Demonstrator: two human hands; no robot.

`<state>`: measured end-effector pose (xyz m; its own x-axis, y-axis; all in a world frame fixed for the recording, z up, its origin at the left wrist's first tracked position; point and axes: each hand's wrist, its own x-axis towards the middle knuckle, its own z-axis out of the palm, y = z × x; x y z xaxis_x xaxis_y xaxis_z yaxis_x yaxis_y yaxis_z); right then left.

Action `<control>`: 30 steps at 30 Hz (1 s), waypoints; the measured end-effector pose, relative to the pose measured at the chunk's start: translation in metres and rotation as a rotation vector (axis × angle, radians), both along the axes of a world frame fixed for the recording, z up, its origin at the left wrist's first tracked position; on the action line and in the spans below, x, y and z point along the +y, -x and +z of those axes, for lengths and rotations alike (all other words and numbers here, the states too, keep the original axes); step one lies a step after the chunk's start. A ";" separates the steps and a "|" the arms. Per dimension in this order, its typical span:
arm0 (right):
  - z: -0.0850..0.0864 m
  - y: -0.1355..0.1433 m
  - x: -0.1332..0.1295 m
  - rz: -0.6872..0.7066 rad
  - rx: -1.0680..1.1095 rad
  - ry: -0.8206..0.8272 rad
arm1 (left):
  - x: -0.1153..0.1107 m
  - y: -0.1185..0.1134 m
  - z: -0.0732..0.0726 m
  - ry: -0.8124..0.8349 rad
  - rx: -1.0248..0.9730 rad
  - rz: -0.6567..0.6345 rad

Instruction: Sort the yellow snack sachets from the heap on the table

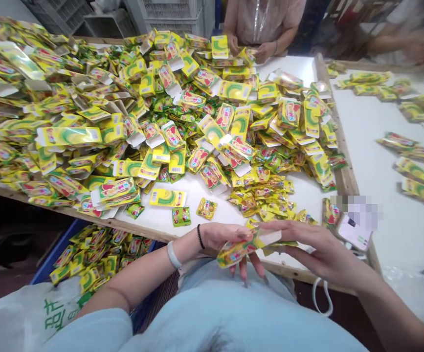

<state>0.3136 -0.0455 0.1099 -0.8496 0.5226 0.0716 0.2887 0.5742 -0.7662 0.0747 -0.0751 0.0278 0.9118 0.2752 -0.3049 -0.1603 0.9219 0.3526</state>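
Observation:
Close to my body, over the table's front edge, my left hand (pixel 230 239) is closed around a small yellow and red printed carton (pixel 232 252), its white end flap standing out toward the right. My right hand (pixel 314 247) comes in from the right and pinches a yellow sachet (pixel 283 244) at the carton's flap end. How far the sachet reaches into the carton is hidden. A yellow sachet (pixel 207 208) and a green sachet (pixel 181 216) lie on the white tabletop just beyond my hands, beside a flattened yellow carton (pixel 167 197).
Flat cartons (pixel 68 136) heap across the left and back. Yellow sachets (pixel 266 193) pile ahead. A blue crate (pixel 55 254) of filled cartons stands below left. Wooden strips (pixel 344 161) edge the table; a phone (pixel 358 225) lies right. A co-worker (pixel 263 24) sits opposite.

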 end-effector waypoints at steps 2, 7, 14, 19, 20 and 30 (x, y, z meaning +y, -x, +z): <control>0.008 -0.004 0.007 -0.017 -0.040 -0.006 | 0.005 -0.003 -0.009 -0.046 -0.068 -0.015; 0.005 -0.020 0.016 -0.582 0.304 0.194 | 0.017 -0.006 -0.009 -0.140 -0.152 0.235; -0.003 0.022 0.005 -0.734 0.621 0.374 | 0.009 -0.023 0.019 -0.267 -0.053 0.154; -0.002 0.028 0.004 -0.465 0.309 0.103 | 0.001 -0.030 0.034 -0.581 0.233 0.244; -0.002 0.026 0.004 -0.379 0.213 0.074 | -0.001 -0.030 0.033 -0.665 0.319 0.270; -0.006 0.013 -0.009 -0.289 0.017 0.209 | -0.015 -0.033 0.010 -0.799 0.429 0.342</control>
